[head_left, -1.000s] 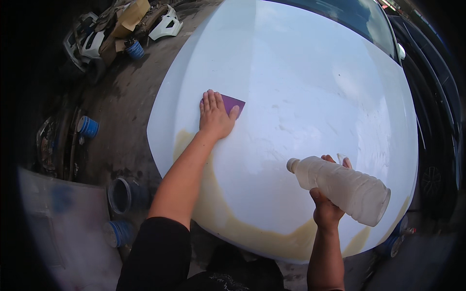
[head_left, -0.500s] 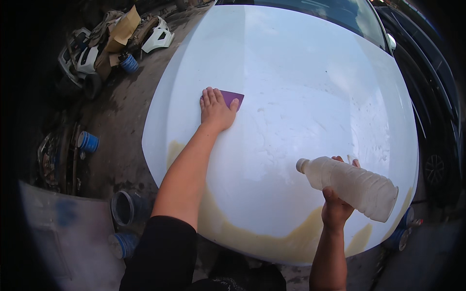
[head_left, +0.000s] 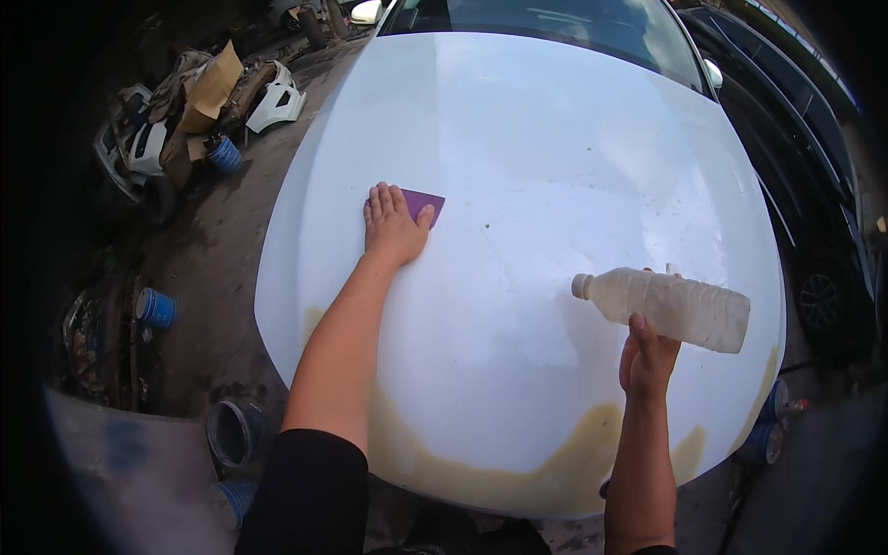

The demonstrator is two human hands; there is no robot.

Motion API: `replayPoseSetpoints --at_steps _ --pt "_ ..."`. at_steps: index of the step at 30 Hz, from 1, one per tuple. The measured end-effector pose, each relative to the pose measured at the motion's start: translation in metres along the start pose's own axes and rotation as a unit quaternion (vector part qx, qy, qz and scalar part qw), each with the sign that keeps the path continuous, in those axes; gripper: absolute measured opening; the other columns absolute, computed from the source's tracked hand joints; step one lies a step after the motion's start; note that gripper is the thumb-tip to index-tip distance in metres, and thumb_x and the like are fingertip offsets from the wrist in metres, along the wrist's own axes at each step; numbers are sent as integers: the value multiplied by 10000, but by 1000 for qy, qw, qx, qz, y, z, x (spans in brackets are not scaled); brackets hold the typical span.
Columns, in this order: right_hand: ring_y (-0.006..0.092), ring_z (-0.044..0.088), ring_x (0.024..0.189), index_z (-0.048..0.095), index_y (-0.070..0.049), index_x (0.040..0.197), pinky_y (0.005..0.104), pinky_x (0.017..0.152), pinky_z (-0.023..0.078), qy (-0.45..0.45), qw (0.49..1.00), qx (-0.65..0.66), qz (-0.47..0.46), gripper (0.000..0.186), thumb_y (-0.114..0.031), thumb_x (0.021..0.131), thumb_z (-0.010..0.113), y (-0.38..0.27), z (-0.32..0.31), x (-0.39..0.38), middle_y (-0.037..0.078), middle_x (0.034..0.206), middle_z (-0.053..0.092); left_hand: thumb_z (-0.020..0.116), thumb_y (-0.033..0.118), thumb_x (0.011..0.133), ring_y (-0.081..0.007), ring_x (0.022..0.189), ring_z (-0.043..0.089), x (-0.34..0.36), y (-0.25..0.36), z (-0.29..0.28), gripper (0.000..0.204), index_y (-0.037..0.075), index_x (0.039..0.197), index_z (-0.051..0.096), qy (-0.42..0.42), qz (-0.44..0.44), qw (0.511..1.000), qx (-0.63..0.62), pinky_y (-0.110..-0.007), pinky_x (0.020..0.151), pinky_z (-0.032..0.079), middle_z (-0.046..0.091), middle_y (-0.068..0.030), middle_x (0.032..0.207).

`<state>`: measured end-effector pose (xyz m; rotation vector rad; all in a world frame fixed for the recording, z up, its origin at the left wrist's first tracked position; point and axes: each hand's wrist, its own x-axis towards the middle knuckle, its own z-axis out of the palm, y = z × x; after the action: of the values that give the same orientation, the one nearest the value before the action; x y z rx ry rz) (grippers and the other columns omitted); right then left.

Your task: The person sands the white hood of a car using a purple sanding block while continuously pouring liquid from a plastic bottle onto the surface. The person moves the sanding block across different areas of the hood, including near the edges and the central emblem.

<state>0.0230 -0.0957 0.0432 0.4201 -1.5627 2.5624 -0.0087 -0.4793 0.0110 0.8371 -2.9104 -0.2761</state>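
Observation:
On the left part of a white car hood [head_left: 518, 388], my left hand [head_left: 398, 229] holds a purple sheet of sandpaper [head_left: 425, 204] under its palm and fingers. The fingers point away from me, with the thumb lying over the sheet. My right hand [head_left: 650, 356] is closed around a cloudy translucent plastic bottle [head_left: 689, 308] above the hood's right side. The bottle lies nearly level, its white cap [head_left: 581, 286] pointing left. Its far-side fingers are mostly hidden behind the bottle. Yellowish bare patches [head_left: 481, 483] run along the hood's front edge.
The windshield [head_left: 546, 42] rises beyond the hood. A dark car [head_left: 786, 120] stands close on the right. To the left are a white bumper piece [head_left: 277, 100], cardboard [head_left: 211, 88], blue buckets [head_left: 156, 307] and a dark bucket [head_left: 231, 434] on the ground.
The bottle has turned to a more level tilt, its base rising. The view has shifted, so the hood sits lower and further left; the left hand stays on the sandpaper at about the same spot.

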Motion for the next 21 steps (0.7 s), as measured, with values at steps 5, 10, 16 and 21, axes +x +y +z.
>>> replayPoseSetpoints --at_steps 5,10,16,21 --pt "224 472 1277 397 -37 1408 399 1122 349 58 997 -35 -40 619 -58 872 706 19 -11 4 82 1360 501 329 528 1007 -315 1518 -49 -78 109 1 832 -55 1539 66 -54 232 971 27 -399 1237 6 8 -207 1632" --pt "213 510 1234 448 -36 1368 384 1105 377 91 993 -10 -71 500 -74 917 661 28 -32 4 77 1302 552 380 522 998 -323 1520 -35 -124 39 10 852 -55 1541 66 -76 255 964 -8 -422 1232 21 13 -217 1629" --pt "224 492 1260 431 -47 1382 398 1121 365 53 993 67 -83 512 -88 923 653 54 -35 4 72 1337 526 279 563 1011 -311 1522 -14 31 12 -18 832 -42 1545 76 -13 33 998 46 -409 1228 17 45 -212 1631" --pt "237 468 1286 402 -54 1403 409 1140 340 73 989 119 -58 583 -63 892 685 69 -59 5 70 1374 497 335 538 1004 -310 1521 -29 -63 131 17 835 -51 1540 82 -61 297 951 61 -402 1235 21 26 -208 1631"
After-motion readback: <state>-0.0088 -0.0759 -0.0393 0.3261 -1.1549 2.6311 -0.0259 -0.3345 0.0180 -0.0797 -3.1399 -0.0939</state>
